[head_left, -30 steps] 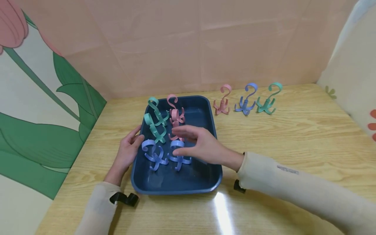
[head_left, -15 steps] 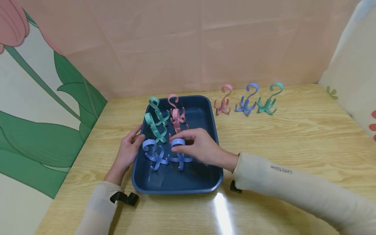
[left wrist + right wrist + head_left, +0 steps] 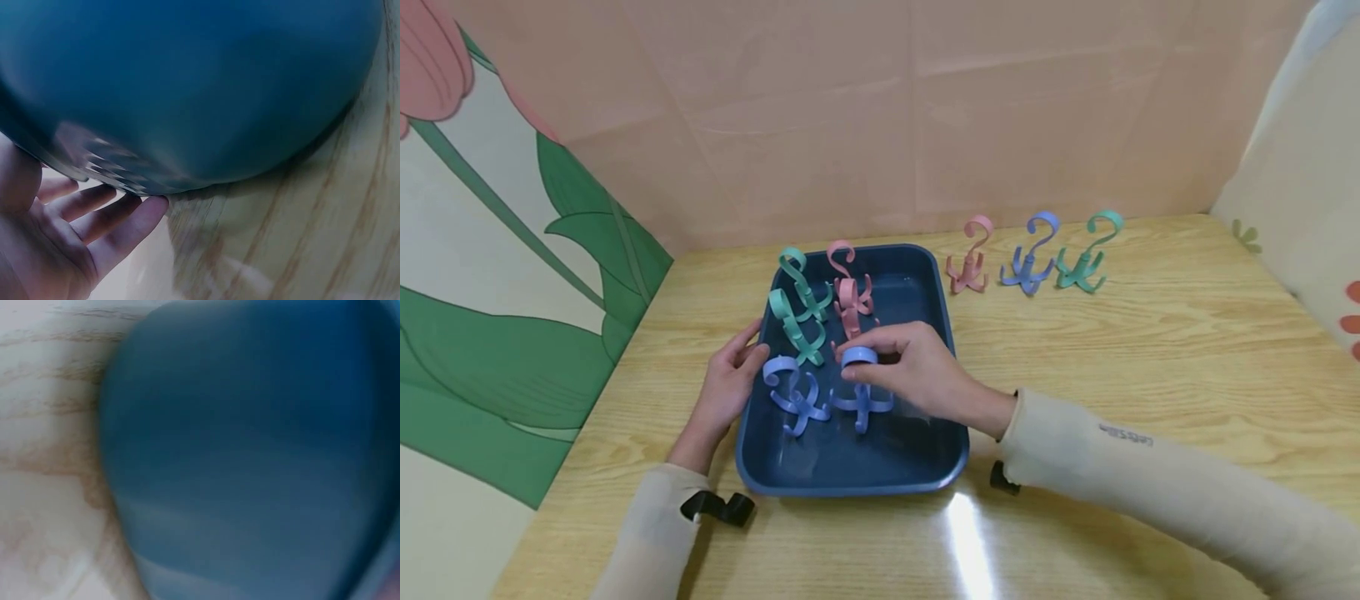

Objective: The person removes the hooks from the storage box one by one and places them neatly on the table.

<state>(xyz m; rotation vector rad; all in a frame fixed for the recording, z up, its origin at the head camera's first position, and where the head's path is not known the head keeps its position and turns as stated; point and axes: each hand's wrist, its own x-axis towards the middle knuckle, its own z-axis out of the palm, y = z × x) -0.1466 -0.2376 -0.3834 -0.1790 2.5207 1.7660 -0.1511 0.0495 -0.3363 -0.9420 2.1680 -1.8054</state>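
Note:
In the head view, a dark blue tray (image 3: pixel 850 490) stands on the table with plastic claw hooks in it. My right hand (image 3: pixel 921 367) pinches the curved top of a blue claw hook (image 3: pixel 862 406) between thumb and fingers, its prongs low over the tray floor. Another blue claw hook (image 3: pixel 800 407) lies left of it. My left hand (image 3: pixel 728 385) holds the tray's left side, thumb at the rim. The left wrist view shows its fingers (image 3: pixel 128 234) against the outer wall. Only the tray's outside (image 3: pixel 237 425) fills most of the right wrist view.
Farther back in the tray are two green hooks (image 3: pixel 805 340) and two pink hooks (image 3: pixel 848 318). Beyond its right side a pink hook (image 3: pixel 967 273), a blue hook (image 3: pixel 1027 272) and a green hook (image 3: pixel 1081 270) stand in a row on the wooden table (image 3: pixel 1135 358).
My right hand's thumb and fingers have come together on the blue hook's curved top, which has turned and risen slightly. The left hand and tray stay in place.

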